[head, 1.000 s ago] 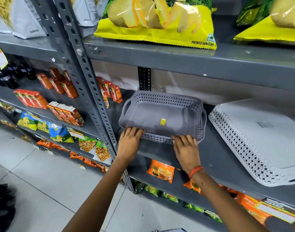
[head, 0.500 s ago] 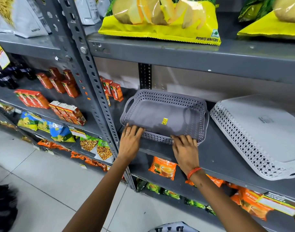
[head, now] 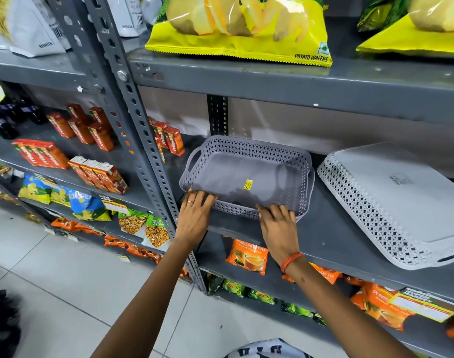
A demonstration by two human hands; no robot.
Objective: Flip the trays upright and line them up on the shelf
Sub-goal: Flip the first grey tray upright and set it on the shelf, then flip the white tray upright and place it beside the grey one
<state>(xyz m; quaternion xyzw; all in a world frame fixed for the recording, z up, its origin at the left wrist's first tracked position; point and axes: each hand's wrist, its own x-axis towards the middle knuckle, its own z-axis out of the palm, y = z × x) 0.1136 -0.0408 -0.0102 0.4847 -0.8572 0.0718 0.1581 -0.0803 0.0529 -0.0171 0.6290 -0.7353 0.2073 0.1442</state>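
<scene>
A grey perforated tray (head: pixel 236 174) stands upright on the grey metal shelf (head: pixel 331 236), its hollow facing up and a small yellow sticker inside. My left hand (head: pixel 195 215) lies on its near left corner, fingers flat on the rim. My right hand (head: pixel 278 226), with an orange thread at the wrist, presses on the near rim toward the right. Further right a light grey tray (head: pixel 401 200) lies upside down on the same shelf, its flat bottom up, apart from both hands.
A perforated steel upright (head: pixel 140 140) rises just left of the tray. Red juice cartons (head: pixel 169 138) stand behind it. The shelf above holds yellow potato wafer bags (head: pixel 246 45). Orange tea packets (head: pixel 249 257) fill the shelf below. White tiled floor lies lower left.
Both hands stay on the grey tray's near rim and nudge it slightly back on the shelf. The view has shifted a little; the upside-down tray has not moved.
</scene>
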